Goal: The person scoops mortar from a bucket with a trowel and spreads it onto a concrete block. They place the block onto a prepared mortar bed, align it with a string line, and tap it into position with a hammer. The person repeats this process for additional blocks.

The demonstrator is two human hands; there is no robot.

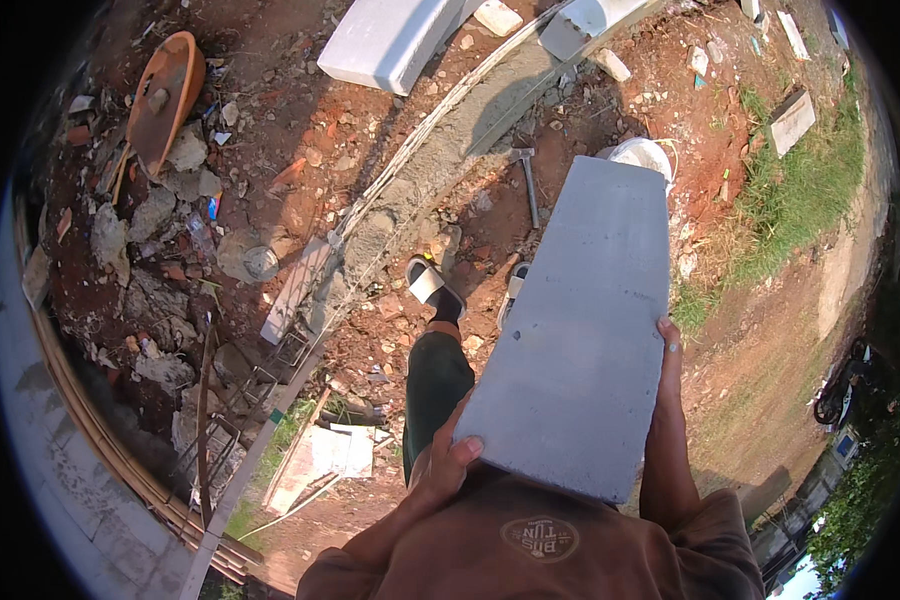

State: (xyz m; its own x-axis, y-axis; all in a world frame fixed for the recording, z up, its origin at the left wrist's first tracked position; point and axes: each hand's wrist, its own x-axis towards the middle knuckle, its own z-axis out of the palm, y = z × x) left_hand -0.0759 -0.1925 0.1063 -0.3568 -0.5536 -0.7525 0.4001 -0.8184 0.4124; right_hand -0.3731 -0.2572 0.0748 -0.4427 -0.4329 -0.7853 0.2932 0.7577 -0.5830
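A long grey lightweight block [582, 315] is held in front of my body, its far end partly covering a white bucket [638, 155]. My left hand [448, 455] grips the block's near left edge, thumb on top. My right hand [668, 360] holds the right edge farther forward. Beyond the block, a hammer-like tool [530, 188] lies on the dirt beside a strip of grey mortar [410, 190]. A foot in a cream sandal [428, 282] stands near that strip, and another sandal shows partly behind the block.
Two pale blocks [375, 45] [575, 25] lie ahead. An orange pan [165, 95] sits among rubble at left, near a metal rebar frame [220, 430] and long poles. Grass [790, 215] and a dirt path are at right, with a parked motorbike [835, 385].
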